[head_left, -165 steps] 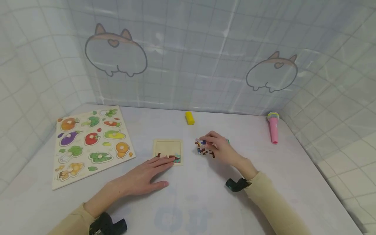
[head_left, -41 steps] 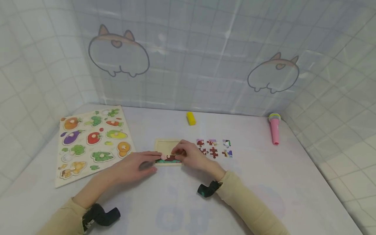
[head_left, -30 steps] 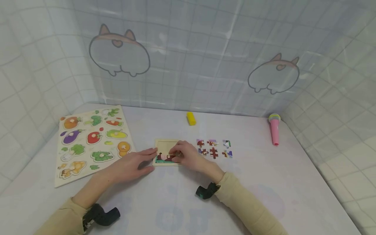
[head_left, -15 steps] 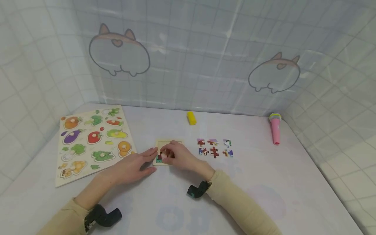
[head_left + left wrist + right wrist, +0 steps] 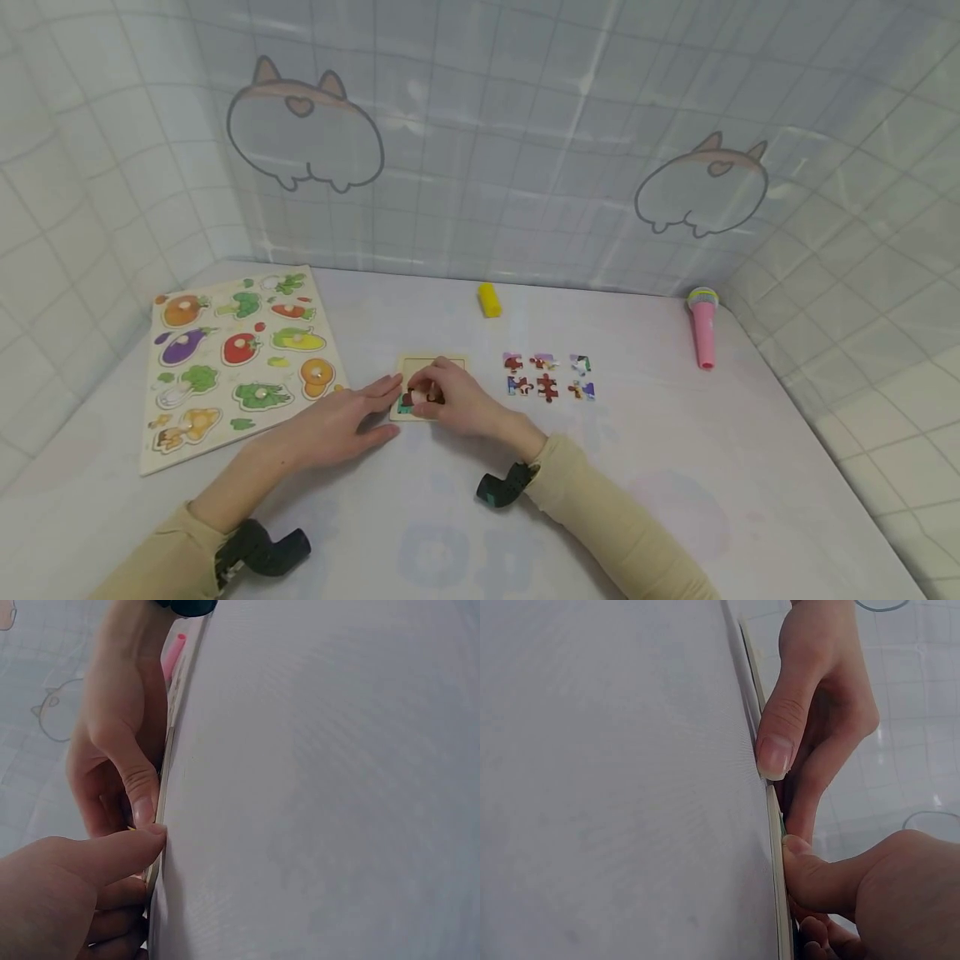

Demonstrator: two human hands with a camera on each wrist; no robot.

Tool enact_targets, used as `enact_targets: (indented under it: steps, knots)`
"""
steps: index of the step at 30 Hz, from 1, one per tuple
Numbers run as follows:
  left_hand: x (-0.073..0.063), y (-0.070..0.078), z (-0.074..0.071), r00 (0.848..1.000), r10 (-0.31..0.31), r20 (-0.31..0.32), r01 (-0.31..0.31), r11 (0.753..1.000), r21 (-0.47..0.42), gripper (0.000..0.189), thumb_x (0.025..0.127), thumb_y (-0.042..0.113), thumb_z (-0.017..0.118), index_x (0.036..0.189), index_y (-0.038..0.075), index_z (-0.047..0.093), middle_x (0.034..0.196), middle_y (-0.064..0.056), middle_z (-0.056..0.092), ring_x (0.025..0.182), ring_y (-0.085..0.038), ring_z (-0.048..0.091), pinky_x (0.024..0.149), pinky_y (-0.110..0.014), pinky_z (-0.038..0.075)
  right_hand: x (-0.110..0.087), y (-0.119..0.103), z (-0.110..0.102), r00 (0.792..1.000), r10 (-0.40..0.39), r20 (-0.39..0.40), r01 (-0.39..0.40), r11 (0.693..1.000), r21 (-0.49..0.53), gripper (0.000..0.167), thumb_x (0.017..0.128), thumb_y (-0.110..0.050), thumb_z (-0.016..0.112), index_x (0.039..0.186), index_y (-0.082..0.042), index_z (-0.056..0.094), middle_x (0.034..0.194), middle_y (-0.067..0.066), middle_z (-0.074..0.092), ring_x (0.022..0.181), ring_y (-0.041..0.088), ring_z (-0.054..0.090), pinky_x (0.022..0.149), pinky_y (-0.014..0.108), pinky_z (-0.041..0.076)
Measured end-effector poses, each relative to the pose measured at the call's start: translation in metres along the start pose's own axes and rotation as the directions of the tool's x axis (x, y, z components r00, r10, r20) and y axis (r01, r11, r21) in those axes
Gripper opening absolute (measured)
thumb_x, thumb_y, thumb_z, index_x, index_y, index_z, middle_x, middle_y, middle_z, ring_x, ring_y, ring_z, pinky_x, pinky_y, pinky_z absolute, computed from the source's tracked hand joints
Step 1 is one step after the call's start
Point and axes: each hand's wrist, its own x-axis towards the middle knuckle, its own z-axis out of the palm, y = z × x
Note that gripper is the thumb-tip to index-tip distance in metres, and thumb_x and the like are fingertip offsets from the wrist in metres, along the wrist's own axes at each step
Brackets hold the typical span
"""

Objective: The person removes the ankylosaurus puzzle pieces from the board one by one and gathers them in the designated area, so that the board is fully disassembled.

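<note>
A small square wooden puzzle tray (image 5: 408, 357) lies mid-table in the head view, with joined jigsaw pieces (image 5: 408, 401) in brown, pink and teal along its near side. My right hand (image 5: 467, 406) reaches over it, thumb and curled index finger pinching a jigsaw piece in the tray. Those fingers hide much of the picture. At the tray's left side, my left hand (image 5: 341, 425) has fairly straight fingers touching the rim, its thumb by the near corner. Both wrist views look low along the tabletop; the right one shows the right thumb (image 5: 806, 874) against the tray's edge.
Several loose jigsaw pieces (image 5: 547, 388) lie in two rows right of the tray. Behind stands a yellow block (image 5: 489, 300). A pink toy microphone (image 5: 703, 329) lies far right. A wooden vegetable peg puzzle board (image 5: 288, 377) covers the left side.
Earlier my right hand was over the loose pieces; it came to the tray, then slid leftward along the near row. My left hand shifted from lying across the near row to the tray's left rim.
</note>
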Motion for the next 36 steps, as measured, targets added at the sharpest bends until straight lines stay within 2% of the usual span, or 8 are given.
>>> enact_targets:
  steps: [7,14,21,24,36]
  knots:
    - [0.0006,-0.0015,0.0009,1.000,0.004,-0.005,-0.004,1.000,-0.008,0.065,0.097,0.040,0.064,0.148,0.004,0.047,0.157,-0.013,0.039,0.123,-0.031,0.062,0.106,-0.050,0.046,0.0001,0.0005,-0.0002,1.000,-0.007,-0.006,0.007,1.000,0.015,0.030,0.094,-0.014,0.071,0.122,-0.006,0.063,0.101,0.005,0.055,0.082,0.011,0.050,0.074,0.019,0.045]
    - [0.0014,-0.0038,0.0018,1.000,0.011,-0.009,-0.011,1.000,-0.018,0.065,0.097,0.039,0.065,0.148,0.004,0.046,0.157,-0.014,0.040,0.104,-0.023,0.071,0.104,-0.049,0.048,0.0009,0.0031,-0.0001,1.000,-0.015,-0.018,0.017,0.994,0.104,0.028,0.093,-0.012,0.072,0.118,-0.008,0.060,0.097,0.004,0.060,0.077,0.008,0.051,0.069,0.018,0.045]
    - [0.0017,-0.0031,0.0021,1.000,0.005,0.010,-0.005,1.000,-0.021,0.063,0.097,0.038,0.065,0.147,0.003,0.048,0.158,-0.012,0.038,0.127,-0.031,0.059,0.107,-0.050,0.045,0.0008,0.0034,-0.0018,0.997,0.049,-0.062,-0.038,0.985,0.167,0.015,0.097,-0.013,0.066,0.112,-0.011,0.062,0.095,0.000,0.062,0.080,0.008,0.054,0.072,0.019,0.047]
    - [0.0019,-0.0023,0.0019,1.000,0.002,0.014,-0.001,1.000,-0.022,0.063,0.097,0.038,0.065,0.146,0.003,0.049,0.159,-0.012,0.037,0.131,-0.031,0.055,0.108,-0.050,0.044,0.0010,0.0041,-0.0022,0.995,0.069,-0.070,-0.056,0.983,0.177,0.015,0.097,-0.013,0.066,0.112,-0.011,0.063,0.094,-0.001,0.061,0.080,0.009,0.054,0.072,0.019,0.046]
    - [0.0006,-0.0018,-0.0005,1.000,0.011,0.009,-0.011,1.000,-0.013,0.061,0.098,0.037,0.063,0.146,0.002,0.049,0.159,-0.013,0.037,0.138,-0.033,0.047,0.109,-0.051,0.043,0.0021,0.0053,-0.0006,0.997,0.021,-0.075,-0.009,0.988,0.156,0.017,0.096,-0.014,0.067,0.113,-0.010,0.064,0.089,-0.001,0.060,0.077,0.009,0.053,0.069,0.018,0.045]
